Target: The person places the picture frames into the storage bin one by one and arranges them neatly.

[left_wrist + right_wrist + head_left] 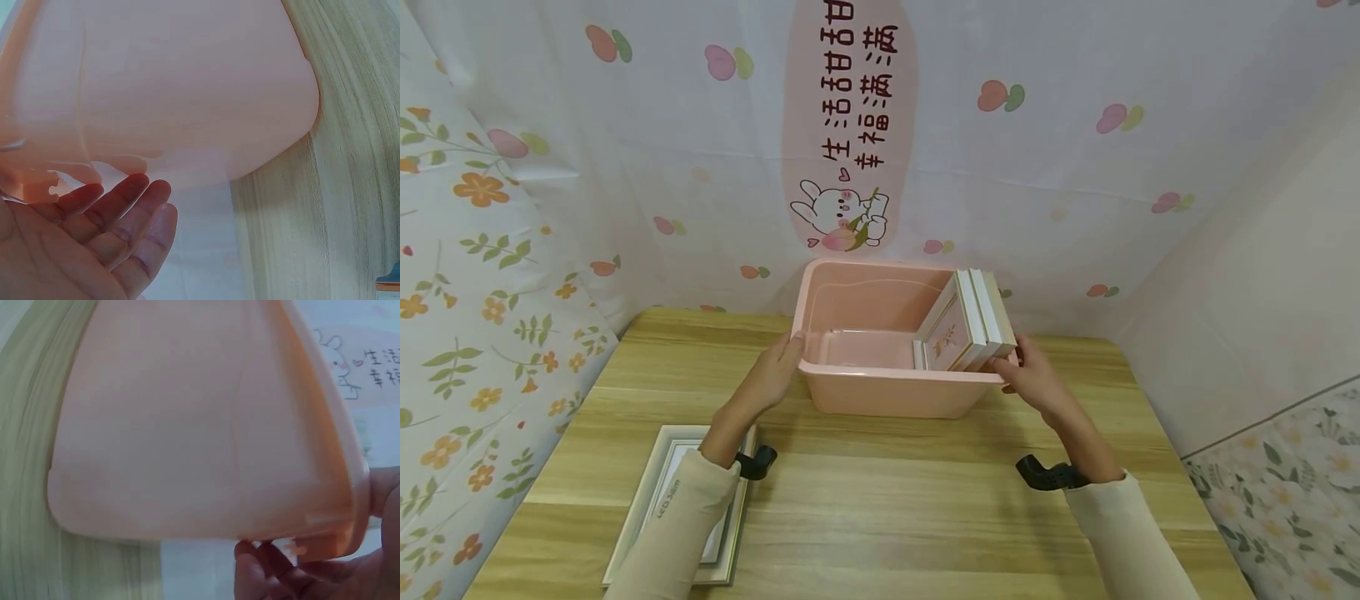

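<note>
A pink plastic bin (pixel 887 393) sits on the table towards the back. Several picture frames (pixel 966 321) stand leaning inside its right end, the front one showing a small floral picture. My left hand (pixel 775 367) holds the bin's left rim, thumb over the edge; in the left wrist view its fingers (pixel 134 215) lie under the rim against the outer wall. At the right rim, my right hand (pixel 1033 375) grips with the thumb over the edge, near the frames; in the right wrist view its fingers (pixel 250 569) curl beneath the rim.
Another picture frame (pixel 655 454) lies flat on the wooden table (pixel 880 517), partly covered by my left forearm. Behind the bin hangs a white cloth (pixel 700 167) with fruit prints and a rabbit. Black wrist straps (pixel 1048 473) sit on both arms.
</note>
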### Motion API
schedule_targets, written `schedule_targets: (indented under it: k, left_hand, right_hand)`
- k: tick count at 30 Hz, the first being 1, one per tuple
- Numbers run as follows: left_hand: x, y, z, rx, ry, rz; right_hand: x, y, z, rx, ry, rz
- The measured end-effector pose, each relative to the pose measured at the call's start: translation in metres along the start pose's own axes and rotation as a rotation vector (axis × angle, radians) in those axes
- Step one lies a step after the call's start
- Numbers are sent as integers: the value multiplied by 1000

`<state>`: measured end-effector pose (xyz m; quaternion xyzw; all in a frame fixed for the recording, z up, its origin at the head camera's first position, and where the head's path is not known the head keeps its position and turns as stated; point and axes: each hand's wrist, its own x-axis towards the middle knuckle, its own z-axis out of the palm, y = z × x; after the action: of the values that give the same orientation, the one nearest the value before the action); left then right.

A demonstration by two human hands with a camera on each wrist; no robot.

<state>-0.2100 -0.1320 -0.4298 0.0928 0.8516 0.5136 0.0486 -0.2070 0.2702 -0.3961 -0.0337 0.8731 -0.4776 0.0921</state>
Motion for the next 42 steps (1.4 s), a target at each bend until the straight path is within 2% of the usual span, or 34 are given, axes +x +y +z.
schedule_targets:
  k: [3,10,14,23,27,30,32,37,40,42]
  left_hand:
    - [-1,0,-1,-14,-13,6]
    - [-3,-4,-3,-48,-37,9]
    - [-8,-8,-5,-30,-52,-2]
    - [-23,-24,-4,65,-45,-24]
    - [-29,-31,-4,212,-53,-53]
    - [-34,-36,-9,359,-111,-70]
    - [-39,-40,-15,445,-186,-65]
    - [-51,-44,-38,536,-379,-61]
    - [-57,-47,-48,590,-426,-101]
    - [-60,-47,-51,615,-423,-159]
  right_hand:
    - [0,4,1,-18,0,26]
    - [1,8,3,-5,10,27]
    - [-1,8,4,1,24,38]
    - [-1,7,3,-14,39,53]
    - [-2,7,3,-12,38,56]
    - [-2,7,3,-8,37,53]
    - [-2,7,3,-7,37,53]
    - [-1,7,3,-5,36,57]
    - [-1,8,3,-5,35,59]
    - [-1,9,3,-2,33,55]
